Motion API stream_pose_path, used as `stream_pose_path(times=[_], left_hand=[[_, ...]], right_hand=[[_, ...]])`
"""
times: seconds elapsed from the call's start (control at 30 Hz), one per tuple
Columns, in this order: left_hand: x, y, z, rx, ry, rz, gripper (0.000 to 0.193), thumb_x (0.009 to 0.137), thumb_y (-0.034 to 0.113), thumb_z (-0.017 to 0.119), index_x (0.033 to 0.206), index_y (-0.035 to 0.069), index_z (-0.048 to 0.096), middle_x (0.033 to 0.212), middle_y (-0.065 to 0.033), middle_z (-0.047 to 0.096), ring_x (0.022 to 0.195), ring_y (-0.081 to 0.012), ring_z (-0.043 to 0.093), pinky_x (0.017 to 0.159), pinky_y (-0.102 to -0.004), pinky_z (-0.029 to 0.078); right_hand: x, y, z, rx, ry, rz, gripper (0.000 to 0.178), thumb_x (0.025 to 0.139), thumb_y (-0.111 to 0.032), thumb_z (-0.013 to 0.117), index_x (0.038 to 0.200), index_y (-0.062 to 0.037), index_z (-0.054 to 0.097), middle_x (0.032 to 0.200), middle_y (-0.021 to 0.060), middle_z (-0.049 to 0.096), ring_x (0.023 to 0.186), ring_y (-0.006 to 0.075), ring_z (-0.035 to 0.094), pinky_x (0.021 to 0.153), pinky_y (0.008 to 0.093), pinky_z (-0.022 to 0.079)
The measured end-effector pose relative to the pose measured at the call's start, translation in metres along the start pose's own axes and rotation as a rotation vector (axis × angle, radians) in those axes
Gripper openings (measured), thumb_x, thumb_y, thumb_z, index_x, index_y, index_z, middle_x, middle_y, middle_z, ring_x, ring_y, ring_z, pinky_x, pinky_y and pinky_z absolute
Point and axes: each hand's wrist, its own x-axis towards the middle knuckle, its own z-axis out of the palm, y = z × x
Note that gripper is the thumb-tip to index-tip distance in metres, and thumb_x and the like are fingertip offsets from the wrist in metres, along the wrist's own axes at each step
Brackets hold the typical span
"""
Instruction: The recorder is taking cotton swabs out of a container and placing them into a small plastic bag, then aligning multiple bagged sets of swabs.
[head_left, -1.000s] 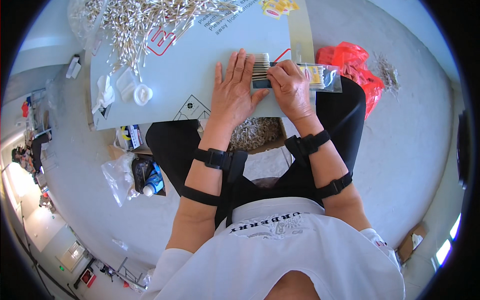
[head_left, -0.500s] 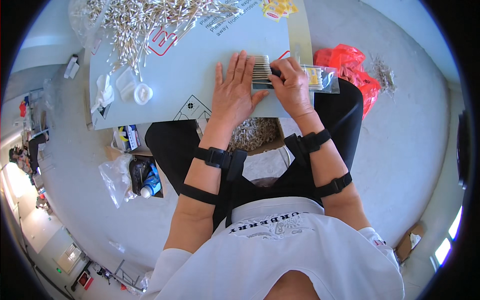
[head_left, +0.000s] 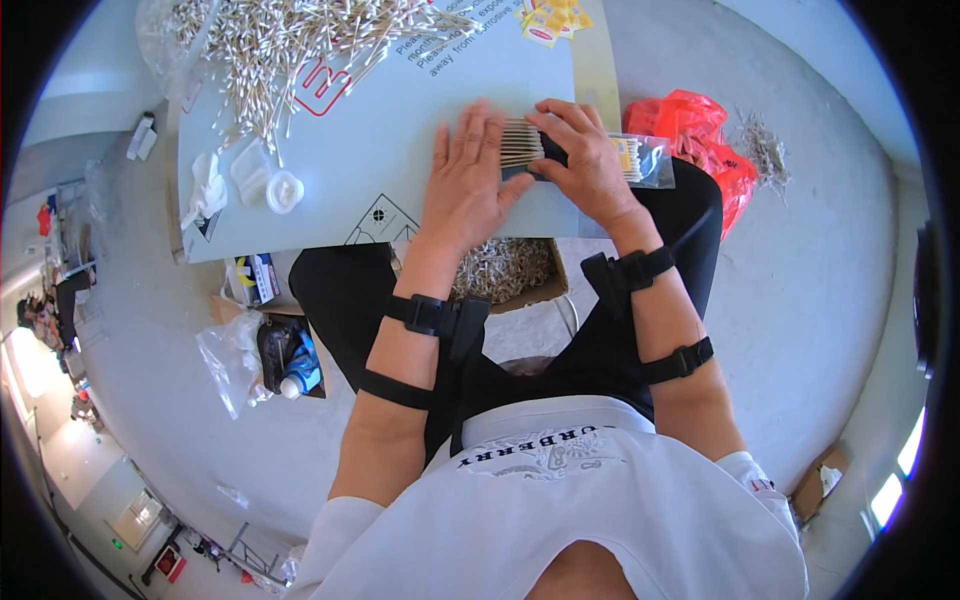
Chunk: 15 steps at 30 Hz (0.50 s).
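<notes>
A row of cotton swabs [head_left: 518,143] lies side by side on the light board, between my two hands. My left hand [head_left: 466,165] rests nearly flat over the row's left end, fingers stretched out and slightly blurred. At the right end, my right hand [head_left: 590,160] has its thumb and index finger apart, one at the near side of the row and one at the far side. Between them shows a dark strip [head_left: 553,150]. Just right of that hand lies a clear bag of swabs with a yellow label [head_left: 630,158], partly hidden by the hand.
A big heap of loose swabs [head_left: 290,60] covers the board's far left. Yellow packets [head_left: 552,20] lie at the far edge. A small white tub [head_left: 285,191] stands at left. Below the board sits a carton of swabs [head_left: 510,270]; red bags [head_left: 690,135] are on the floor.
My right hand's pinch has loosened, its thumb and index finger spreading apart over the row's end. My left hand has shifted only slightly.
</notes>
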Motion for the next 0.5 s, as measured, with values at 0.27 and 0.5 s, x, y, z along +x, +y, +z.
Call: stream_pose_path(times=[0.27,0.5], left_hand=[[0.027,0.019,-0.004,-1.058,0.516,-0.248,0.069,0.103,0.042,0.036,0.149,-0.005,0.018,0.157,-0.0223,0.017,0.146,-0.0327,0.017,0.117,-0.0373,0.014],[0.026,0.013,-0.003,-0.893,0.432,-0.188,0.069,0.1,0.043,0.041,0.15,-0.001,0.021,0.156,-0.0213,0.02,0.146,-0.0327,0.019,0.117,-0.0415,0.016]], right_hand=[[-0.005,-0.015,0.051,0.806,0.427,0.28,0.038,0.099,-0.015,0.052,0.133,0.0023,0.051,0.141,0.0141,0.049,0.134,0.0241,0.041,0.109,0.0322,0.034],[-0.005,-0.019,0.036,1.258,0.485,0.433,0.04,0.104,-0.018,0.04,0.135,0.0068,0.045,0.142,0.0158,0.045,0.135,0.0227,0.039,0.114,0.0357,0.032]])
